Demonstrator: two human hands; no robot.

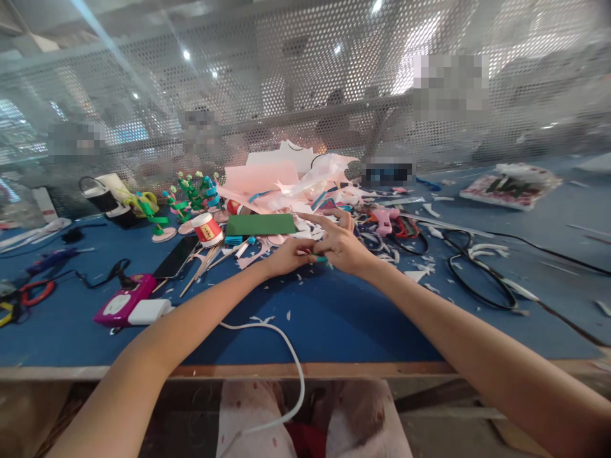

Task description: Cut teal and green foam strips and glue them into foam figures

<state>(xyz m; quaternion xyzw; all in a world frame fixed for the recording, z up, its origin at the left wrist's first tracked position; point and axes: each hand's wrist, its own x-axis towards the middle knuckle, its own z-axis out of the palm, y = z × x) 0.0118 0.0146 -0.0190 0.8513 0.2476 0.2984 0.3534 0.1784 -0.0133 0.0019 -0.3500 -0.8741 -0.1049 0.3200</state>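
My left hand (287,256) and my right hand (340,242) meet over the middle of the blue table (334,318). Both pinch a small teal strip (321,258) between their fingertips. My right index finger stretches left above it. Just beyond the hands lies a green sheet (260,224) and a heap of pink and white paper scraps (291,178). Small white offcuts litter the table around my hands.
A red-and-white paper cup (207,229), a black phone (175,256) and green paper flower figures (186,194) stand at the left. A magenta device (125,301) with a white charger and cable lies near the front edge. Black cables (477,280) loop at the right. A pink glue gun (384,219) lies behind.
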